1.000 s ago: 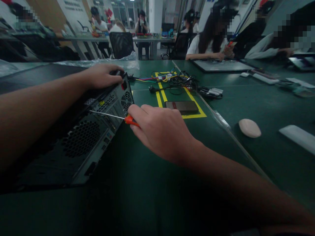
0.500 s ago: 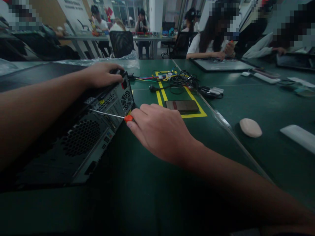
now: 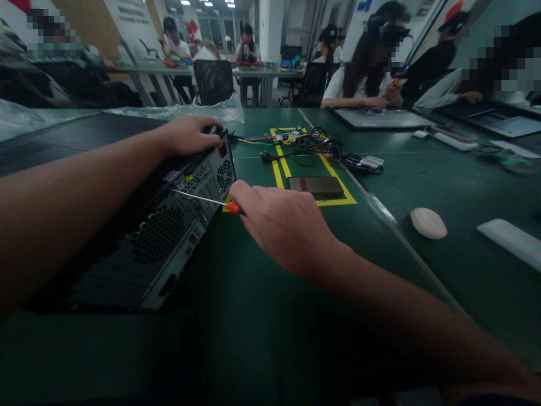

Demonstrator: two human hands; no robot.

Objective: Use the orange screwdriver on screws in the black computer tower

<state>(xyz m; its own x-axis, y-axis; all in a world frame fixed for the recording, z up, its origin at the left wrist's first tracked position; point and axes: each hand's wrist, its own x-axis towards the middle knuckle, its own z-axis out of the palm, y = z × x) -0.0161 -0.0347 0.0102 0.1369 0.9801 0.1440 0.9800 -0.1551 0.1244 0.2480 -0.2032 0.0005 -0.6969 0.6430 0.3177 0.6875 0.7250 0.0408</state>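
A black computer case (image 3: 158,231) lies on the table at the left, its rear panel with fan grilles and ports turned toward the right. My left hand (image 3: 196,134) rests over the case's top edge near the far corner, fingers curled round it and partly hidden. In my right hand (image 3: 283,225) is a screwdriver (image 3: 234,207) with an orange and black handle, closed in the fingers. Its long thin shaft points left, and the tip meets the rear panel close to the upper edge. Whether a screw sits under the tip is too small to tell.
Beyond my right hand lie a dark flat box (image 3: 316,187) inside yellow tape and a tangle of cables (image 3: 319,141). A pale computer mouse (image 3: 428,223) and a white bar (image 3: 511,242) are at the right. Clear plastic wrap (image 3: 220,110) lies behind the case. Co-workers sit across the table.
The case and both hands appear slightly farther right in the view, which has shifted a little. The screwdriver tip stays at about the same place on the panel.
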